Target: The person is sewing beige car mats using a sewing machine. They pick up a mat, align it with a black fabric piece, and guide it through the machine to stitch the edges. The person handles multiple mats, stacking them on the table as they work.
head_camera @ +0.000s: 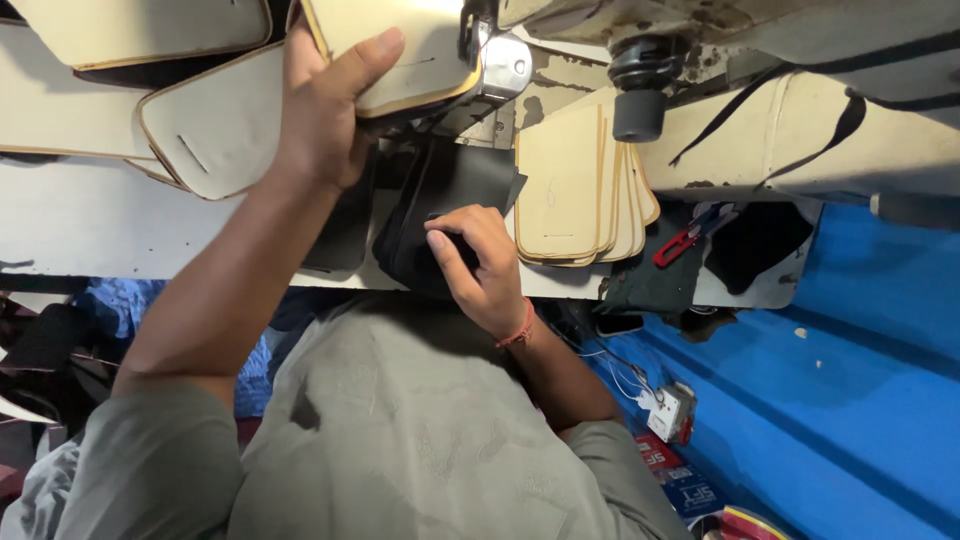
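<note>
White surface (120, 235): carries a stack of cream, rounded, tan-edged panels (562, 185) beside black fabric pieces (440, 190). Left hand (325, 110): fingers grasping one cream panel (405, 45) against the sewing machine (505, 65). Right hand (480, 265): fingers pinching the black fabric at the surface's near edge.

Stack of flat templates (572, 190) on the table (80, 230), right of fabric pile (440, 215).

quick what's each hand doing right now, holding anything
Left hand: closed on a cream panel at the sewing machine.
Right hand: fingers pinching the black fabric pieces on the table.
</note>
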